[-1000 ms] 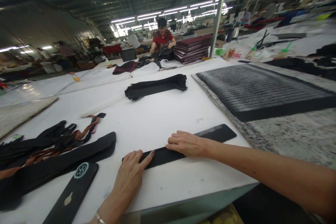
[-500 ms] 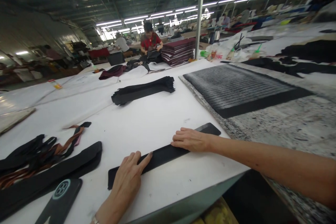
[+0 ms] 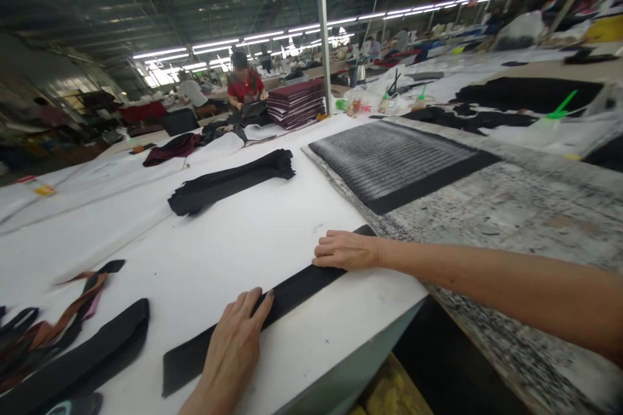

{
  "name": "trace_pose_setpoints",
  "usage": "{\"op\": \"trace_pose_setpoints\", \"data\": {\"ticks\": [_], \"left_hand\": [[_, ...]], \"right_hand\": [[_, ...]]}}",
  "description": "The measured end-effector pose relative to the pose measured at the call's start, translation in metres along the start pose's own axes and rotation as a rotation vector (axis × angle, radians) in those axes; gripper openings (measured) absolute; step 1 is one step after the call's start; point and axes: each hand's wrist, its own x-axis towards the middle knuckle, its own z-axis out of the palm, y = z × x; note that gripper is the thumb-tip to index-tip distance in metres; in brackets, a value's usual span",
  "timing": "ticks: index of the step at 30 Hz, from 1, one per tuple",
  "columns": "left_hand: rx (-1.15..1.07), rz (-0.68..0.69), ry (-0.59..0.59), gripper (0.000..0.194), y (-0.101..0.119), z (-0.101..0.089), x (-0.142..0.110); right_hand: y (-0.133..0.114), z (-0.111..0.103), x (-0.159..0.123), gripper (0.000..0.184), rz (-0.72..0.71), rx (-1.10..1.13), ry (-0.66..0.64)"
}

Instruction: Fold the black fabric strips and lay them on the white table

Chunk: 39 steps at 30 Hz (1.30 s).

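Note:
A long, flat black strip (image 3: 298, 290) of fabric-like or leather-like material lies slantwise on the white tabletop near its front edge. My left hand (image 3: 237, 336) rests over its left part, fingers laid out and thumb apart, nothing grasped. Toward the far right end, my right hand (image 3: 344, 251) has curled fingers closed against the strip; the fingertips' undersides are hidden. Beyond both hands is a fanned stack of black strips (image 3: 231, 180). More black strips (image 3: 87, 353) lie to the left of my left hand.
Brown and black scraps (image 3: 63, 324) lie at far left. To the right, a speckled board (image 3: 535, 220) carries a black panel (image 3: 389, 162) with pale lines. A person in red (image 3: 246, 85) works at the back beside maroon stacked pieces (image 3: 296, 104). A metal post (image 3: 323, 32) rises there.
The view has turned right, so the scene sits farther left. Both hands have slid rightward along the black strip, leaving more of its left end bare.

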Motion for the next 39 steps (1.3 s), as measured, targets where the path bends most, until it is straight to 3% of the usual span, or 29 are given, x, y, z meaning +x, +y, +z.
{"op": "trace_pose_setpoints", "data": {"ticks": [3, 8, 15, 20, 29, 34, 39], "left_hand": [[-0.006, 0.017, -0.007, 0.058, 0.009, 0.0, 0.008], [0.023, 0.023, -0.036, 0.069, 0.021, -0.008, 0.018], [-0.054, 0.036, -0.042, 0.056, 0.035, -0.005, 0.036], [0.045, 0.058, 0.019, 0.072, 0.044, -0.004, 0.047], [-0.057, 0.07, -0.04, 0.05, 0.062, -0.01, 0.065], [0.004, 0.104, 0.009, 0.065, 0.069, -0.011, 0.07], [0.005, 0.078, 0.049, 0.06, 0.073, -0.003, 0.072]], "right_hand": [[0.004, -0.001, -0.011, 0.023, 0.006, -0.023, -0.002], [0.009, -0.002, -0.029, 0.025, 0.031, -0.05, -0.016], [0.014, -0.002, -0.046, 0.023, 0.068, -0.071, -0.022], [0.016, -0.01, -0.058, 0.02, 0.103, -0.078, -0.051], [0.021, -0.012, -0.077, 0.019, 0.141, -0.116, -0.097], [0.023, -0.014, -0.087, 0.02, 0.168, -0.122, -0.092], [0.022, -0.014, -0.097, 0.023, 0.23, -0.102, -0.102]]}}
